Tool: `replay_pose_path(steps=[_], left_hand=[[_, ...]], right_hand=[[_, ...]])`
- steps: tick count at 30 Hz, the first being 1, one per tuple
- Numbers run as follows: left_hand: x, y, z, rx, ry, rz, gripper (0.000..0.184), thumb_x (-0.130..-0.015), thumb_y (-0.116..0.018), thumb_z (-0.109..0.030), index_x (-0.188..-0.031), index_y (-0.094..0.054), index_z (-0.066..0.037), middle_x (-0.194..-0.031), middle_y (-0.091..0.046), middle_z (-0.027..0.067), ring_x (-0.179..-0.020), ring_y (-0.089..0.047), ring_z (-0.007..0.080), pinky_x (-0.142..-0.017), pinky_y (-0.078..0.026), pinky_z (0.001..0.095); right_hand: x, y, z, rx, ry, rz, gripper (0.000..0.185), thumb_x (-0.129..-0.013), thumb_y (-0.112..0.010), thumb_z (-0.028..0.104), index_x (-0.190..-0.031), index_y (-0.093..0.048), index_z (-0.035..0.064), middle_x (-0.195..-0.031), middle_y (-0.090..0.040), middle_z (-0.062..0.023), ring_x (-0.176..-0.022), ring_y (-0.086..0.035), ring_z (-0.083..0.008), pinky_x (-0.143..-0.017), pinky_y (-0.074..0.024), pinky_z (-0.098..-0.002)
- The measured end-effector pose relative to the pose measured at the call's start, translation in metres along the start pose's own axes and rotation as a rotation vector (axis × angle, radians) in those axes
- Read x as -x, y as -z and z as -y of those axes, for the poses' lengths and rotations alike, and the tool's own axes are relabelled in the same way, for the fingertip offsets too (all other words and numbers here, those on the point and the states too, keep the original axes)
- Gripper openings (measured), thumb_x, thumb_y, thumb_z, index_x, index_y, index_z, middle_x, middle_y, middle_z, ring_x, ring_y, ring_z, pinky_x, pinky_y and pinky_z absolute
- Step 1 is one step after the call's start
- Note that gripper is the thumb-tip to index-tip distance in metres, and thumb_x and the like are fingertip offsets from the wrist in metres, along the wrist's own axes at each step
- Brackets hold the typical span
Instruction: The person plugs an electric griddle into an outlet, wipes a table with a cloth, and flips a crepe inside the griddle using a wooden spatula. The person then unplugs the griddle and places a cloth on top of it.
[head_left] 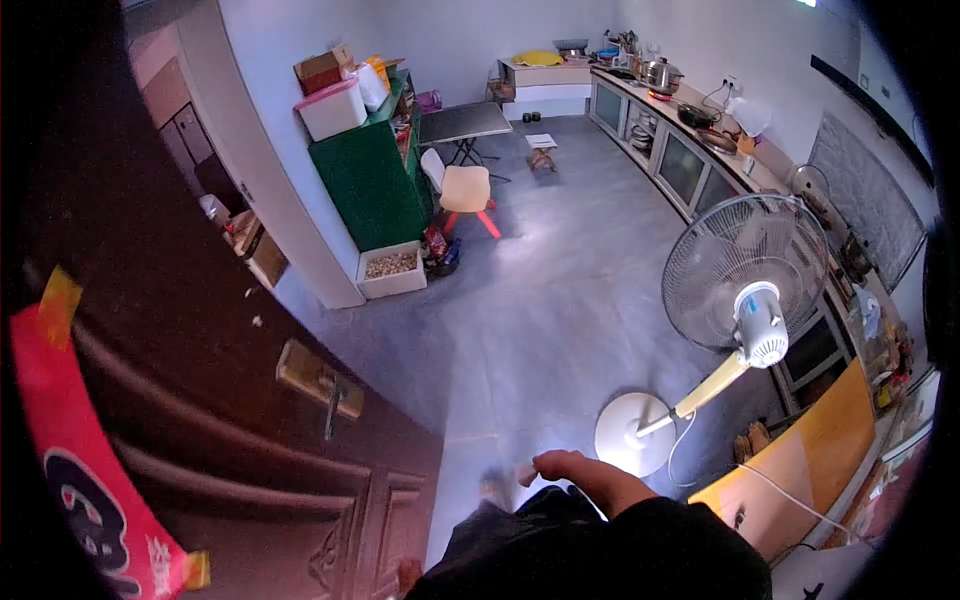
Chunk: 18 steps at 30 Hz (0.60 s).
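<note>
My right hand [562, 466] reaches out from a black sleeve at the bottom centre, its fingers mostly hidden and seemingly closed. A small pale thing [525, 474], too unclear to name, shows at its tip. Beyond the hand is the round white base [632, 434] of a standing fan [760, 325]. A small patch of skin [409, 574] at the lower edge, beside the brown door [330, 480], seems to be my left hand; its fingers cannot be made out. The door stands open on the left, with a metal handle [330, 400].
A green cabinet [365, 185], a chair [466, 188] with red legs and a dark folding table [465, 123] stand farther back. A long counter [665, 105] with pots runs along the right wall. The fan's cable [680, 460] loops over the floor near a yellow board [800, 475].
</note>
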<state>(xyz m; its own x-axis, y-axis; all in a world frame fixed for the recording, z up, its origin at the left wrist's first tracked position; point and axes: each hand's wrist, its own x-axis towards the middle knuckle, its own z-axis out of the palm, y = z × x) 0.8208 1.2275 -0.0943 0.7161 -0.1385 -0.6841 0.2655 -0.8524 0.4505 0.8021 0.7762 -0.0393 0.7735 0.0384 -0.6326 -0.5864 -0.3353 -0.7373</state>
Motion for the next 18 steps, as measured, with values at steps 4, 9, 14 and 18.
replay_pose_path(steps=[4, 9, 14, 18], left_hand=[[-0.087, 0.056, -0.127, 0.033, -0.299, -0.281, 0.051, -0.088, -0.05, -0.018, -0.133, -0.031, -0.004, -0.128, -0.045, 0.016, -0.113, -0.048, 0.0293, -0.095, -0.038, 0.0375], [-0.177, 0.112, -0.269, 0.693, -0.296, -0.582, 0.051, -0.086, -0.052, -0.008, -0.133, -0.032, -0.002, -0.127, -0.045, 0.0197, -0.114, -0.048, 0.0265, -0.097, -0.038, 0.0372], [-0.234, 0.13, -0.272, 0.62, -0.189, -0.72, 0.035, -0.087, -0.05, -0.015, -0.119, -0.048, 0.0, -0.118, -0.054, 0.0193, -0.105, -0.054, 0.0291, -0.092, -0.041, 0.0365], [-0.228, 0.143, -0.272, 0.443, -0.025, -0.768, 0.038, -0.086, -0.049, -0.036, -0.087, -0.067, -0.002, -0.087, -0.065, 0.0175, -0.081, -0.061, 0.0318, -0.074, -0.045, 0.0384]], right_hand=[[-0.104, 0.034, -0.017, 0.75, 0.098, 0.02, 0.03, -0.079, -0.047, 0.009, -0.108, -0.055, 0.0083, -0.104, -0.061, -0.0149, -0.097, -0.058, -0.0342, -0.079, -0.0478, -0.0419], [-0.124, 0.099, -0.002, 0.561, -0.062, -0.14, 0.029, -0.081, -0.041, 0.008, -0.105, -0.055, 0.0043, -0.101, -0.06, -0.0231, -0.097, -0.057, -0.0385, -0.083, -0.0447, -0.044], [-0.153, 0.148, -0.032, 0.538, -0.088, -0.214, 0.028, -0.078, -0.043, 0.009, -0.102, -0.057, 0.0033, -0.092, -0.062, -0.023, -0.089, -0.06, -0.0381, -0.077, -0.0473, -0.0447], [-0.165, 0.195, -0.027, 0.583, -0.181, -0.115, 0.028, -0.076, -0.047, 0.015, -0.099, -0.059, 0.0044, -0.091, -0.062, -0.0226, -0.088, -0.06, -0.0371, -0.075, -0.0475, -0.0431]])
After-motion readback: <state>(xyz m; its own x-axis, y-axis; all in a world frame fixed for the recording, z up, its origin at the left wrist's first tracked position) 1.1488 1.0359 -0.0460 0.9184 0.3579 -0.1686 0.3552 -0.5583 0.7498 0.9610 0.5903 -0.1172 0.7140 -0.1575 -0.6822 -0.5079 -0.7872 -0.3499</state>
